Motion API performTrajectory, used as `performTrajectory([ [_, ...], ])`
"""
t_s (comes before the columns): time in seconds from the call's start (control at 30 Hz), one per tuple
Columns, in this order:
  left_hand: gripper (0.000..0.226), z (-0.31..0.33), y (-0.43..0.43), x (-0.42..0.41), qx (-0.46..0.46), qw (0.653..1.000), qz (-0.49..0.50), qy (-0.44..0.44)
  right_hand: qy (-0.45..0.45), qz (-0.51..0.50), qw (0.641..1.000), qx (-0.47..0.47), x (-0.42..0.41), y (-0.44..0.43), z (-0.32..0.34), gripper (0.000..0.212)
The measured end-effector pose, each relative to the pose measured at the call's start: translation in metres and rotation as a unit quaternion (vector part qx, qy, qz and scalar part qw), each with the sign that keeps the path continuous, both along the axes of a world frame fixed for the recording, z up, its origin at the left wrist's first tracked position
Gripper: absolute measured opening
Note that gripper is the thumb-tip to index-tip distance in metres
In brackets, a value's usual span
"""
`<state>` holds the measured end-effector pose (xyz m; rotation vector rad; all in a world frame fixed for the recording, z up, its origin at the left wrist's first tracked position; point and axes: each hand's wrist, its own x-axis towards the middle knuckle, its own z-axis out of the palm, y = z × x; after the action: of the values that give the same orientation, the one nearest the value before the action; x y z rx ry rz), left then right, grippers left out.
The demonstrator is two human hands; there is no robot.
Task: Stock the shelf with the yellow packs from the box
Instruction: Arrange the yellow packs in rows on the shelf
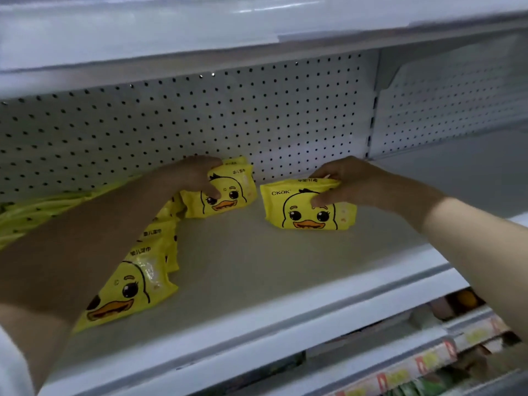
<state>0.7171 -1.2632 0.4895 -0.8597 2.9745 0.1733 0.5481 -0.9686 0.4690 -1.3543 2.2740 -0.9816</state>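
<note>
Yellow packs printed with a duck face stand on the white shelf [257,270]. My left hand [197,174] grips the top of one upright pack [228,200] at the back, near the pegboard. My right hand [347,181] grips the top edge of another upright pack [300,212] a little further right. A row of several more packs [134,284] leans from the front left toward the back, partly hidden by my left forearm. No box is in view.
A white pegboard wall [200,121] backs the shelf, and another shelf [171,32] hangs close above. A bracket [384,72] and upright divide the bay at the right. Lower shelves with mixed goods [457,338] show at the bottom right.
</note>
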Motion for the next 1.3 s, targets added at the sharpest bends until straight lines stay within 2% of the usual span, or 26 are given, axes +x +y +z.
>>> performTrajectory([
  [0.07,0.090,-0.001,-0.001,-0.001,-0.019,1.000,-0.006,0.015,-0.001,-0.001,1.000,0.004,-0.003,-0.008,-0.001,0.059],
  [0.27,0.081,-0.004,-0.010,0.002,-0.107,0.992,-0.027,0.063,-0.013,0.028,1.000,-0.002,0.003,-0.029,-0.001,0.056],
  [0.37,0.070,-0.007,-0.006,0.005,-0.137,0.975,-0.058,0.163,-0.024,0.038,0.999,-0.005,0.007,-0.038,-0.001,0.054],
  [0.4,0.059,-0.005,0.002,0.006,-0.109,0.966,-0.082,0.221,-0.028,0.044,0.999,-0.007,0.009,-0.040,-0.001,0.054],
  [0.47,0.037,0.000,0.026,0.010,0.042,0.945,-0.129,0.296,-0.038,0.050,0.998,-0.017,0.012,-0.045,-0.002,0.055],
  [0.53,0.028,0.000,0.050,0.016,0.214,0.925,-0.166,0.268,-0.046,0.049,0.997,-0.028,0.015,-0.050,-0.003,0.053],
  [0.57,0.028,-0.003,0.056,0.017,0.251,0.920,-0.176,0.245,-0.046,0.047,0.997,-0.032,0.015,-0.053,-0.004,0.051],
  [0.63,0.029,-0.012,0.061,0.019,0.234,0.929,-0.180,0.223,-0.046,0.047,0.997,-0.039,0.017,-0.056,-0.007,0.049],
  [0.73,0.027,-0.019,0.060,0.020,0.215,0.934,-0.156,0.240,-0.049,0.053,0.996,-0.056,0.019,-0.055,-0.010,0.048],
  [0.83,0.027,-0.020,0.057,0.024,0.210,0.934,-0.131,0.256,-0.104,0.080,0.987,-0.090,0.018,-0.051,-0.009,0.046],
  [1.0,0.029,-0.020,0.057,0.030,0.205,0.935,-0.127,0.261,-0.077,0.104,0.985,-0.112,0.020,-0.054,-0.010,0.027],
  [1.17,0.016,-0.017,0.059,0.037,0.206,0.934,-0.140,0.255,-0.110,0.096,0.980,-0.139,0.019,-0.061,-0.015,0.016],
  [1.3,0.010,-0.007,0.056,0.042,0.129,0.962,-0.119,0.209,-0.144,0.081,0.974,-0.154,0.022,-0.069,-0.017,0.013],
])
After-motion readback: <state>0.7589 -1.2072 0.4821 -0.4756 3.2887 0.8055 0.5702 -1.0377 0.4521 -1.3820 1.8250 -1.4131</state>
